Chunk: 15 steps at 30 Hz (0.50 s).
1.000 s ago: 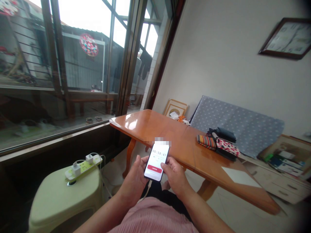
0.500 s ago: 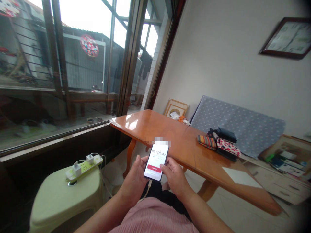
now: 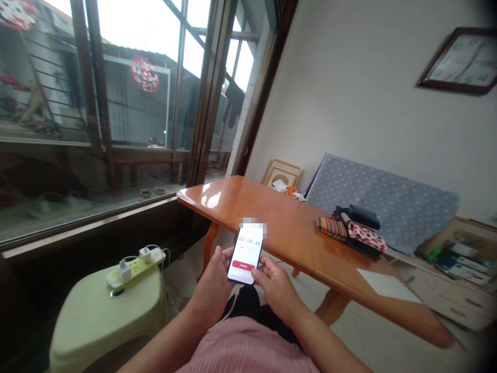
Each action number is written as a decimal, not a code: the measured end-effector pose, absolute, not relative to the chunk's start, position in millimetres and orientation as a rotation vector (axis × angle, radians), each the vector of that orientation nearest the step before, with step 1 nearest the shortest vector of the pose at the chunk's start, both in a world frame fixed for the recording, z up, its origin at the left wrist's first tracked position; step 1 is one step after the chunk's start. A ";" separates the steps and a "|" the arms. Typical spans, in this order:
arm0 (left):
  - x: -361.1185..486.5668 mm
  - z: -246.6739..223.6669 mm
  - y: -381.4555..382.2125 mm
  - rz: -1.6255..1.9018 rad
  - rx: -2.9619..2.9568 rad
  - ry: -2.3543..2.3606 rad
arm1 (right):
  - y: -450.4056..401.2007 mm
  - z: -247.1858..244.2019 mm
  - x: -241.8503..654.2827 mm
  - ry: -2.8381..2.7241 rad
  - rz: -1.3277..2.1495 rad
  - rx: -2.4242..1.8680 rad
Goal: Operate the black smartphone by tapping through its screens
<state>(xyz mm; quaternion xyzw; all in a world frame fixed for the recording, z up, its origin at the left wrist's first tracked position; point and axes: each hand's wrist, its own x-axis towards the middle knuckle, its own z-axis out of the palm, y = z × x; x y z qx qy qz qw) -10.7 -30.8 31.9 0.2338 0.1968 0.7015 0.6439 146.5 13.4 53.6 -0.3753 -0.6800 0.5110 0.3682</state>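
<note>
My left hand [image 3: 212,288] grips a black smartphone [image 3: 245,260] from below and behind. Its white screen shows a timer reading 00:58:48 above a red button. My right hand [image 3: 275,288] sits just to the right, with its fingertips against the phone's lower right edge. A thin white cable [image 3: 233,303] runs down from the bottom of the phone. A blurred patch hides the area just above the phone. Both hands are over my lap, with a pink garment [image 3: 244,347] below them, and the glossy orange wooden table [image 3: 289,223] is beyond them.
A yellow-green stool [image 3: 104,321] at my left carries a power strip [image 3: 134,269] with plugged-in chargers. Patterned pouches [image 3: 365,237] and white paper [image 3: 388,285] lie on the table. A large window [image 3: 135,103] runs along the left; a dotted cushion [image 3: 382,202] stands at the right.
The timer has gone from 00:58:47 to 00:58:48. The phone and my hands have dropped a little and shifted left, and the cable now shows below the phone.
</note>
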 end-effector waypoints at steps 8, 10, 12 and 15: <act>-17.8 36.4 -29.9 1.662 0.530 0.470 | 16.8 40.9 143.7 -1.910 1.259 -0.986; -19.6 37.6 -30.3 1.665 0.518 0.463 | 17.9 41.5 140.9 -1.903 1.275 -0.953; -21.0 38.5 -31.0 1.666 0.511 0.449 | 18.9 44.5 136.6 -1.871 1.301 -0.917; -22.3 39.4 -32.4 1.665 0.519 0.424 | 20.0 50.7 128.3 -1.804 1.363 -0.862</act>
